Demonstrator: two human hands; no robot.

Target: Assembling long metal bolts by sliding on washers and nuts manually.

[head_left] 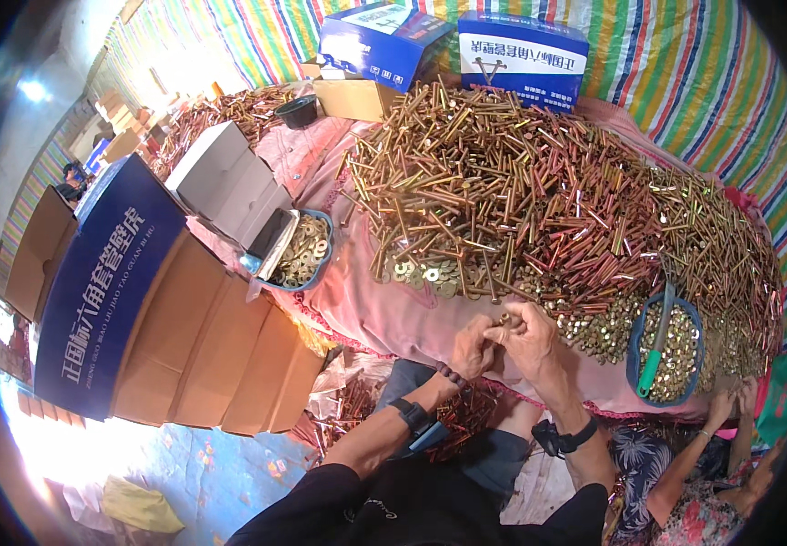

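Observation:
Both my hands meet at the near edge of the pink cloth (384, 318). My left hand (472, 349) is closed, its fingertips pressed together close to the right hand. My right hand (530, 338) is pinched, and a small brass-coloured piece shows at its fingertips; its exact kind is too small to tell. Just beyond them lies a large heap of gold and reddish metal bolts (503, 182). Flat round washers (434, 274) spread along the heap's near left edge, and small nuts (598, 332) lie to the right of my hands.
At right, a blue basin (634, 359) holds small metal parts and a green-handled tool (654, 359). Another blue basin (329, 238) holds washers. Blue-and-white boxes (525, 64) stand behind the heap, with stacked cartons (202, 337) at left. A co-worker's hands (735, 399) reach in at lower right.

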